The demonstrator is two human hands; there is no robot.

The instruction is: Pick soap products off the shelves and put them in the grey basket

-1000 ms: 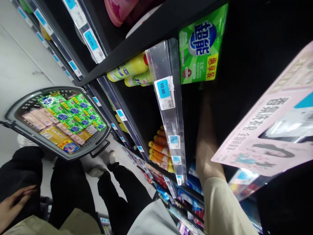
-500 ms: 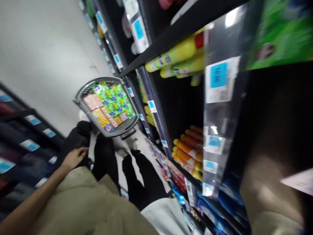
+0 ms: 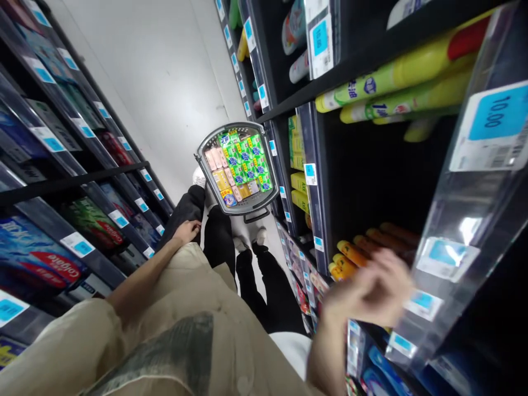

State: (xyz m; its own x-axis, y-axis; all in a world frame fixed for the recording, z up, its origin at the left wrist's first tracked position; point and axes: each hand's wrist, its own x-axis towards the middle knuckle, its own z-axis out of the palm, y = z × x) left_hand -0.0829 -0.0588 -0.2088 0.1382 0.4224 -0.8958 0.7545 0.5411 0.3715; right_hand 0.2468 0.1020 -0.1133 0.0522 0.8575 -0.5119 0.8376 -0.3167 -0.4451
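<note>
My right hand, smeared by motion, is in front of the shelf just by a row of orange bottles; whether its fingers hold anything is not clear. Down by my dark trouser leg rests my left hand, its fingers loosely stretched and nothing seen in them. On the floor ahead of my feet stands a grey shopping basket. It contains green packs, pink packs and yellow packs. Yellow-green bottles with red caps lie on the shelf above my right hand.
Shelving with clear price-tag strips runs along the right. On the left, another shelf holds toothpaste boxes. A person in black trousers and a white top stands close on my right. Pale floor stretches ahead between the shelves.
My right hand has moved left, from the dark shelf space at the far right to near the orange bottles. The view has shifted, showing more of the left shelf. My left hand stays by my leg.
</note>
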